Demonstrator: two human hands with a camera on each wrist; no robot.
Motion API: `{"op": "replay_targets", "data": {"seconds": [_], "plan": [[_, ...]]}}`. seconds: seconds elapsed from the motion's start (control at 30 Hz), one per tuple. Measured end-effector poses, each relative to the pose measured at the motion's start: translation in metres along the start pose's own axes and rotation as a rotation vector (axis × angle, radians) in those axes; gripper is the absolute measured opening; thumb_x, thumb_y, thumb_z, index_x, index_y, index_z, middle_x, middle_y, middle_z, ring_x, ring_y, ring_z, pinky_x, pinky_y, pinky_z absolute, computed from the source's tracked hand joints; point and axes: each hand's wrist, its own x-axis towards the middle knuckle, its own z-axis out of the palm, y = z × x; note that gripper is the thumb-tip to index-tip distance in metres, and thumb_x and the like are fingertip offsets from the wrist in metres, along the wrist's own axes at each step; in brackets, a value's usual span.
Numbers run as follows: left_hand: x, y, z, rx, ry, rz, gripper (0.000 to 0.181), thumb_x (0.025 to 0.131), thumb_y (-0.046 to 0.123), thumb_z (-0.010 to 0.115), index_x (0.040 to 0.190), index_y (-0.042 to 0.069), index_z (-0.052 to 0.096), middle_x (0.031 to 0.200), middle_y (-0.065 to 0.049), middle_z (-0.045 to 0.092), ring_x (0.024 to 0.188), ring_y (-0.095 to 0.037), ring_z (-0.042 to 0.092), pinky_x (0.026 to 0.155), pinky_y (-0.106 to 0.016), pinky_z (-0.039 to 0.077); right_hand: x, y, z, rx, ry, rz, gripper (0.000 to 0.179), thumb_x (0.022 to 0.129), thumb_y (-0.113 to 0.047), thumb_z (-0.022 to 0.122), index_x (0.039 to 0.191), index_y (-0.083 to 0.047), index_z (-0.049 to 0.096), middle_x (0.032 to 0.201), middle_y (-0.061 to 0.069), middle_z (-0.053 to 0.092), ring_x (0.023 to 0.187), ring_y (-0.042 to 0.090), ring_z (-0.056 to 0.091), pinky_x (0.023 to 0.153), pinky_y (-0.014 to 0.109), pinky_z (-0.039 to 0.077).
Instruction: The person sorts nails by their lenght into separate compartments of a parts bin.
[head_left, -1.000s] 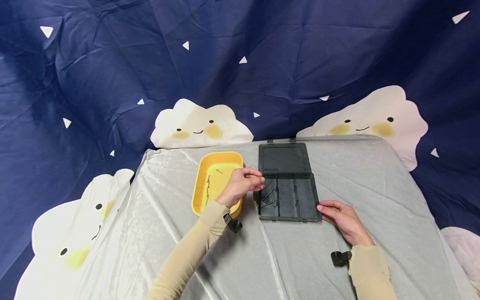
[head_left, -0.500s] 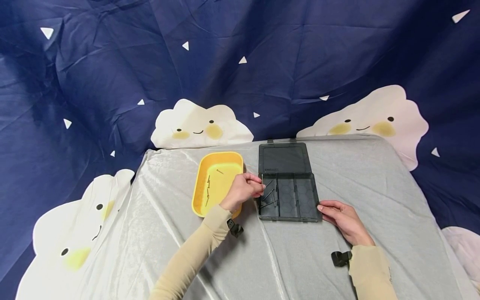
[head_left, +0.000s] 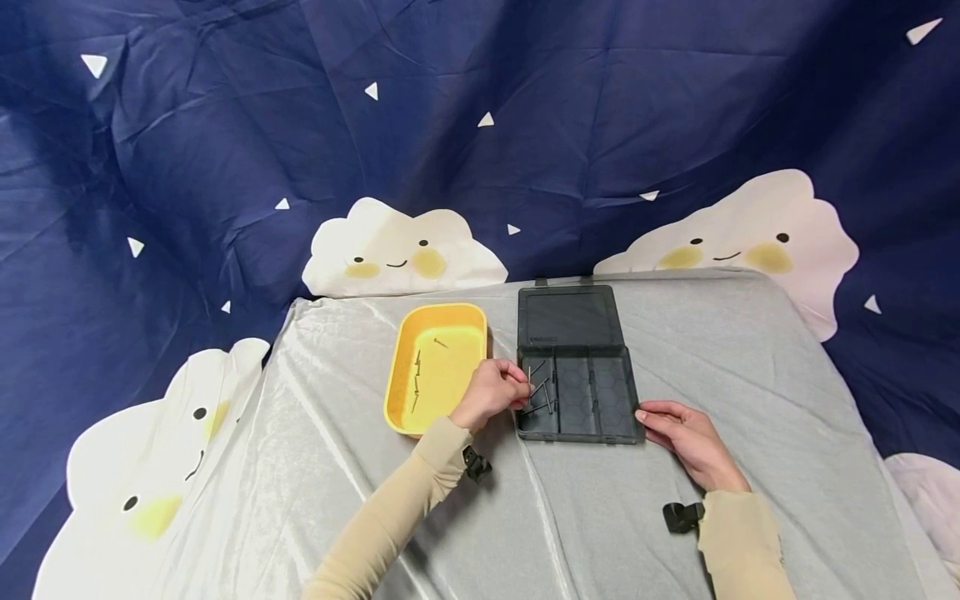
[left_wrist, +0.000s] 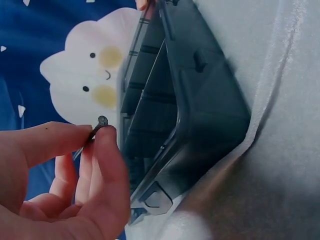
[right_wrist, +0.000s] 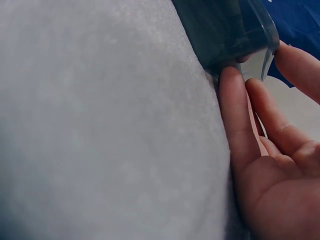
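Observation:
My left hand (head_left: pixel 491 392) is at the left wall of a dark, see-through compartment box (head_left: pixel 576 438), its lid laid back. Between thumb and index finger it pinches a nail (left_wrist: pixel 102 121), round head up in the left wrist view, the shank partly hidden by the fingers. Several loose nails (head_left: pixel 546 394) lie crossed in the left compartment just beyond the fingertips. On the other side, my right hand (head_left: pixel 690 442) holds the box's front right corner. There the thumb (right_wrist: pixel 234 95) is against the side and the index finger (right_wrist: pixel 299 67) at the rim.
Left of the box stands a yellow tray (head_left: pixel 392 392) with several more nails (head_left: pixel 416 375) on its floor. Grey cloth (head_left: pixel 750 350) covers the table, wrinkled in places. A dark blue curtain (head_left: pixel 570 150) with cloud prints hangs behind the back edge.
My left hand has come toward the near side and slightly right along the box's left wall, carrying the nail over the left compartment. The right hand stays at the corner.

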Motion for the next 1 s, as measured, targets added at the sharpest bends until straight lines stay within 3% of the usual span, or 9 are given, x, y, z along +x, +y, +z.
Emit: {"op": "replay_targets", "data": {"seconds": [0.37, 0.63, 1.0], "plan": [[0.0, -0.004, 0.005, -0.023, -0.019, -0.044, 0.009, 0.079, -0.009, 0.067, 0.08, -0.003, 0.06, 0.065, -0.003, 0.061, 0.048, -0.012, 0.058, 0.05, -0.026, 0.056, 0.0, 0.0, 0.0, -0.014, 0.008, -0.005, 0.05, 0.087, -0.024, 0.072, 0.125, 0.005, 0.056, 0.095, -0.019, 0.065, 0.089, -0.006, 0.064, 0.082, 0.017, 0.054], [0.001, -0.007, 0.01, 0.097, 0.004, -0.024, 0.01, 0.077, -0.007, 0.067, 0.077, 0.001, 0.061, 0.064, -0.001, 0.061, 0.045, -0.009, 0.059, 0.057, -0.034, 0.059, -0.001, 0.0, 0.001, -0.01, 0.006, -0.006, 0.05, 0.087, -0.023, 0.072, 0.125, 0.006, 0.056, 0.098, -0.017, 0.065, 0.09, -0.006, 0.064, 0.082, 0.016, 0.054], [0.002, -0.012, 0.01, 0.178, 0.042, 0.045, 0.01, 0.077, -0.005, 0.07, 0.075, 0.0, 0.061, 0.067, 0.0, 0.058, 0.049, -0.01, 0.063, 0.053, -0.028, 0.057, -0.001, -0.001, 0.001, -0.005, 0.006, -0.002, 0.045, 0.087, -0.023, 0.072, 0.121, 0.002, 0.059, 0.098, -0.015, 0.065, 0.091, -0.005, 0.064, 0.082, 0.017, 0.054]]}}
